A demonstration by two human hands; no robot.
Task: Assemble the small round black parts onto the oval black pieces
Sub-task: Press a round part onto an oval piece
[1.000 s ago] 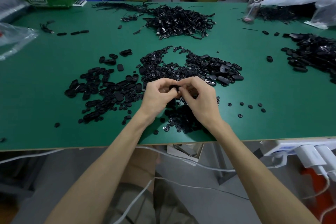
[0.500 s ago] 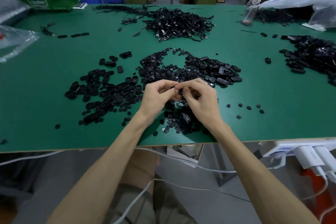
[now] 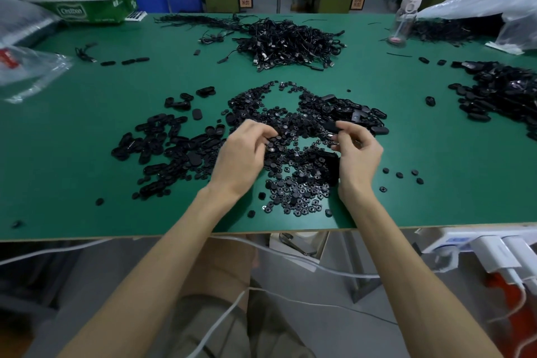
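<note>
The left hand [image 3: 244,160] hovered over the middle of the green table top [image 3: 87,131], knuckles up. Its fingers curled down so that thumb and fingertips [image 3: 266,136] came together right at the heap of small round black parts [image 3: 293,183]; whether they pinched one I cannot tell, black against black. The right hand [image 3: 359,154] was apart from it, to the right, palm turned inward. It pinched an oval black piece [image 3: 331,126] between thumb and forefinger, the other fingers loosely curled beneath.

That piece was smooth, matte and rounded at the ends, held over the far right part of the round parts. These were little discs, many with a pale ring at the centre, spread between and below both hands almost to the table's front edge. A loose heap of oval black pieces [image 3: 162,148] lay just left of the left hand, and a further cluster of oval pieces [image 3: 360,113] just beyond the right hand.

Farther back lay a tangle of black cables [image 3: 287,41], a second black heap [image 3: 505,90] at the right edge, a clear plastic bottle with a white cap [image 3: 404,23], a crumpled clear plastic bag [image 3: 26,73] and a green and white carton [image 3: 84,0]
</note>
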